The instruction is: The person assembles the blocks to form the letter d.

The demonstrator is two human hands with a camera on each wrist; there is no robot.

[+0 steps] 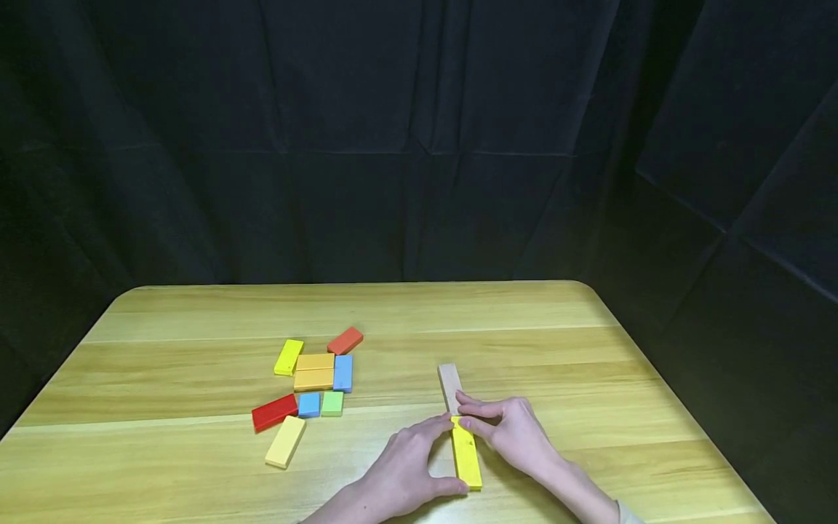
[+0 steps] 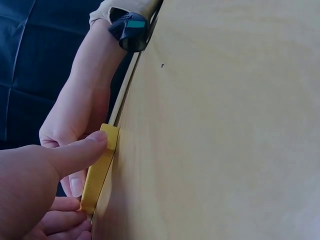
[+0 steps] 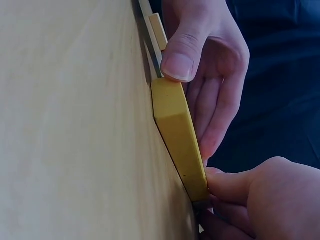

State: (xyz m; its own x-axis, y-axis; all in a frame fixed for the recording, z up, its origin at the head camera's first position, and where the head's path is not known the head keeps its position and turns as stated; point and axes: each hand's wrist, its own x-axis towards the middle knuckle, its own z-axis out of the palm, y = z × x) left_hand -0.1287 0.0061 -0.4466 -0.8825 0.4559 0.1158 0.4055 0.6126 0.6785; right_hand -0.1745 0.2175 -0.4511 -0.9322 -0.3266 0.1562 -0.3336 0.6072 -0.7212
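A yellow block (image 1: 466,455) lies flat on the table, end to end with a pale wooden block (image 1: 449,386) beyond it. My left hand (image 1: 407,466) grips the yellow block lengthwise, the thumb at its near end and a fingertip at its far left corner. From the right, my right hand (image 1: 517,433) reaches to the seam between the two blocks. Its thumb touches the yellow block's far end, and its other fingertips touch the pale block's near end. In the right wrist view, the right hand (image 3: 270,195) partly hides that seam.
Left of the hands lies a loose group of blocks: orange blocks (image 1: 314,378), a blue block (image 1: 343,373), a green block (image 1: 332,403), a red block (image 1: 275,413), a cream block (image 1: 286,442) and others. Dark curtains hang behind the wooden table (image 1: 589,349).
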